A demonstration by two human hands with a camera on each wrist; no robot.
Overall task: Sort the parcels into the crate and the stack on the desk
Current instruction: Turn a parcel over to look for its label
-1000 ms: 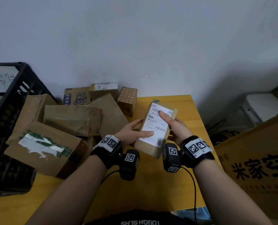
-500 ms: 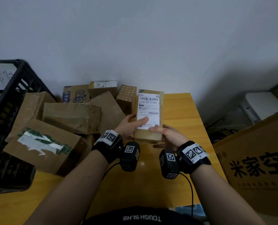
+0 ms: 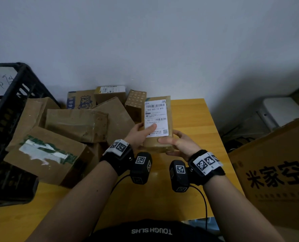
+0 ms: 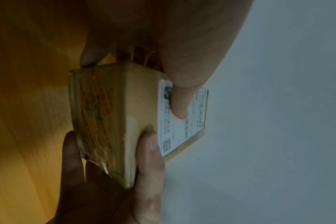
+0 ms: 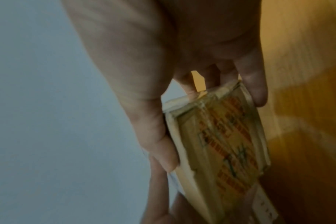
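A black plastic crate [image 3: 8,109] is standing far to the left of both hands, with a heap of cardboard parcels [image 3: 75,124] lying between it and the left hand [image 3: 138,135]. A small labelled parcel [image 3: 158,123] is being held upright above the desk [image 3: 189,123]; the left hand is gripping its left side, thumb pressing the label, while the right hand [image 3: 178,143] is clasping its lower right corner.
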